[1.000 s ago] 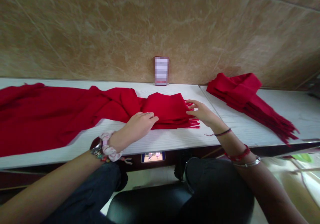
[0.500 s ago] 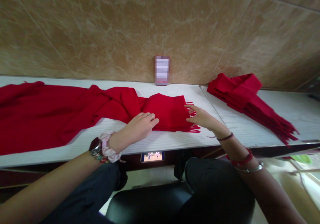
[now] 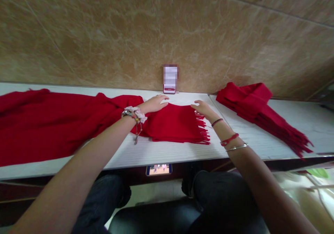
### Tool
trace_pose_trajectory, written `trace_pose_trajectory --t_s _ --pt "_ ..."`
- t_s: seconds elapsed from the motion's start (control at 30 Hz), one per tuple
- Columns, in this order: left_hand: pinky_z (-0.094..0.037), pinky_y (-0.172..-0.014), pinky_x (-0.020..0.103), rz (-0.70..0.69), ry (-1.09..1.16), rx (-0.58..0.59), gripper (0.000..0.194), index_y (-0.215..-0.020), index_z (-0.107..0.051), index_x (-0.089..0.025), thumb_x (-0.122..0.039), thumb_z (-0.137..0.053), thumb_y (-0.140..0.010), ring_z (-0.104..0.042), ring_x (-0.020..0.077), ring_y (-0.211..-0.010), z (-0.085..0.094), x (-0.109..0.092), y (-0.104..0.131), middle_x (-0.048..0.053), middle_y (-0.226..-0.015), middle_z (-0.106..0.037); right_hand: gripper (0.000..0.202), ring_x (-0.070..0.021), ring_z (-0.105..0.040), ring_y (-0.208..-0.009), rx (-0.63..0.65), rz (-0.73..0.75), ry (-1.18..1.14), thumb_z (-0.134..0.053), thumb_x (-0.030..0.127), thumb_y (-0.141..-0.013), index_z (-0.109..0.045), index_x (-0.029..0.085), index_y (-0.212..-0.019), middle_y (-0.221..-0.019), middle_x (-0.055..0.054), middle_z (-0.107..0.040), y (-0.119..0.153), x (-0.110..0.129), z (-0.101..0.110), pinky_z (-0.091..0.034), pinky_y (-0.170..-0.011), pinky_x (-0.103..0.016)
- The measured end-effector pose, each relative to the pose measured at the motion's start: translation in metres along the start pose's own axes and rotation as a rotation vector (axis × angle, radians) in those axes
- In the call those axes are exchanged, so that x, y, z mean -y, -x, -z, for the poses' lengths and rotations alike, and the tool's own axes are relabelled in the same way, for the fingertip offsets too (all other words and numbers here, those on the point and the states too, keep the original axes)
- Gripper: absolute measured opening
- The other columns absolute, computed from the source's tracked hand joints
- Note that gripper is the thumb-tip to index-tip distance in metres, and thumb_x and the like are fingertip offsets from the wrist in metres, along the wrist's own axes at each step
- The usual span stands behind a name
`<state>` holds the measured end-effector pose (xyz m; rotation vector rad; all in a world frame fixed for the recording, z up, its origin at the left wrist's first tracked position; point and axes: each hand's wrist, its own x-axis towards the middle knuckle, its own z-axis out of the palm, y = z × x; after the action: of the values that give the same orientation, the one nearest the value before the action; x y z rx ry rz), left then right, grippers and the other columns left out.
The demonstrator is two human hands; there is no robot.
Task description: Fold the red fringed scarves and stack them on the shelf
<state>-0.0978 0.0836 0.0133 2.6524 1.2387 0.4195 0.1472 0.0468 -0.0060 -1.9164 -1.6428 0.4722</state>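
Observation:
A long red scarf (image 3: 177,124) lies across the white tabletop, with its right end folded flat in layers and its fringe pointing right. At the far edge of that folded end is my left hand (image 3: 153,104), open, thumb and fingers apart. My right hand (image 3: 205,109) is at the far right corner by the fringe, open, with its thumb touching or just over the cloth. The scarf's loose, rumpled length (image 3: 57,119) runs off to the left, partly hidden by my left forearm.
Another red scarf (image 3: 250,103), folded over itself, lies on the right near the tiled wall (image 3: 117,35). A phone (image 3: 171,79) leans on the wall at the back. Below the front edge of the tabletop (image 3: 130,154), a second phone (image 3: 159,169) shows a lit picture.
Both hands have moved away from me to the folded end's far edge; the left came off its near left part. The fringe is now less covered. The view has shifted slightly.

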Motion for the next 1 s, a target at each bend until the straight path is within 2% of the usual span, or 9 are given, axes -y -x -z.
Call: trace_pose_trajectory --t_s 0.13,0.33,0.43,0.53,0.63,0.73,0.8,0.87,1.0 --pt "-0.041 -0.086 0.025 -0.011 0.248 0.211 0.048 -0.104 -0.063 -0.009 -0.046 -0.046 -0.079 -0.058 0.0185 -0.096 -0.009 0.024 -0.024 0.01 -0.109 -0.065 0.033 -0.012 -0.053 -0.054 0.024 -0.008 -0.05 -0.062 0.019 -0.072 -0.063 0.015 -0.105 -0.063 0.001 -0.06 -0.007 -0.003 -0.016 -0.044 -0.058 -0.025" --pt "-0.039 -0.066 0.024 0.106 0.28 0.149 0.043 -0.073 -0.063 -0.013 -0.054 -0.05 -0.07 -0.052 0.0146 -0.069 -0.016 0.054 -0.023 0.002 -0.072 -0.062 0.037 -0.0142 -0.052 -0.054 -0.004 -0.11 -0.06 -0.055 0.017 -0.073 -0.058 0.015 -0.11 -0.062 0.002 -0.056 0.006 -0.01 -0.017 -0.043 -0.057 -0.027" --pt "-0.039 -0.065 0.023 0.141 0.15 0.171 0.035 -0.075 -0.064 -0.014 -0.047 -0.052 -0.072 -0.052 0.0145 -0.068 -0.012 0.061 -0.02 0.002 -0.07 -0.062 0.038 -0.0184 -0.056 -0.064 -0.019 -0.051 0.05 -0.053 0.016 -0.074 -0.057 0.013 -0.112 -0.069 -0.003 -0.059 0.009 -0.008 -0.016 -0.046 -0.067 -0.032" --pt "-0.043 -0.077 0.026 0.115 0.065 0.037 0.037 -0.1 -0.063 -0.013 -0.039 -0.051 -0.077 -0.057 0.0174 -0.085 -0.009 0.052 -0.015 0.006 -0.091 -0.064 0.044 -0.0238 -0.06 -0.087 -0.081 0.084 0.146 -0.049 0.009 -0.073 -0.056 0.009 -0.117 -0.093 -0.013 -0.063 0.014 -0.002 -0.017 -0.046 -0.082 -0.037" --pt "-0.038 -0.097 0.033 0.032 -0.046 -0.137 0.047 -0.123 -0.052 -0.012 -0.037 -0.047 -0.084 -0.05 0.0214 -0.114 -0.012 0.028 -0.001 0.012 -0.125 -0.052 0.048 -0.0292 -0.051 -0.113 -0.182 0.287 0.246 -0.045 0.006 -0.075 -0.053 0.009 -0.123 -0.124 -0.021 -0.051 0.025 0.007 -0.02 -0.042 -0.094 -0.043" --pt "-0.026 -0.109 0.037 -0.053 -0.117 0.012 0.053 -0.137 -0.04 -0.016 -0.044 -0.036 -0.092 -0.03 0.0242 -0.135 -0.021 0.006 0.026 0.013 -0.148 -0.029 0.044 -0.0319 -0.038 -0.128 -0.159 0.485 0.33 -0.044 0.021 -0.086 -0.05 0.015 -0.129 -0.139 -0.017 -0.041 0.041 0.013 -0.029 -0.038 -0.1 -0.05" --pt "-0.02 -0.111 0.041 -0.012 -0.147 0.222 0.058 -0.144 -0.028 -0.021 -0.049 -0.031 -0.094 -0.019 0.0263 -0.14 -0.027 -0.002 0.045 0.01 -0.154 -0.018 0.045 -0.0323 -0.034 -0.132 -0.047 0.548 0.412 -0.04 0.031 -0.091 -0.047 0.015 -0.133 -0.142 -0.016 -0.041 0.053 0.014 -0.037 -0.035 -0.102 -0.052" --pt "-0.015 -0.112 0.044 0.045 -0.166 0.342 0.059 -0.147 -0.02 -0.025 -0.051 -0.027 -0.094 -0.012 0.0268 -0.142 -0.031 -0.005 0.06 0.008 -0.156 -0.011 0.048 -0.0329 -0.033 -0.133 0.066 0.573 0.508 -0.032 0.035 -0.094 -0.044 0.014 -0.136 -0.144 -0.016 -0.04 0.061 0.013 -0.042 -0.033 -0.104 -0.054" --pt "-0.012 -0.112 0.046 0.064 -0.185 0.32 0.059 -0.149 -0.014 -0.028 -0.052 -0.023 -0.095 -0.007 0.0269 -0.143 -0.036 -0.012 0.068 0.006 -0.157 -0.006 0.051 -0.0331 -0.03 -0.136 0.14 0.635 0.615 -0.025 0.037 -0.097 -0.039 0.014 -0.14 -0.148 -0.016 -0.034 0.056 0.001 -0.041 -0.032 -0.104 -0.055"
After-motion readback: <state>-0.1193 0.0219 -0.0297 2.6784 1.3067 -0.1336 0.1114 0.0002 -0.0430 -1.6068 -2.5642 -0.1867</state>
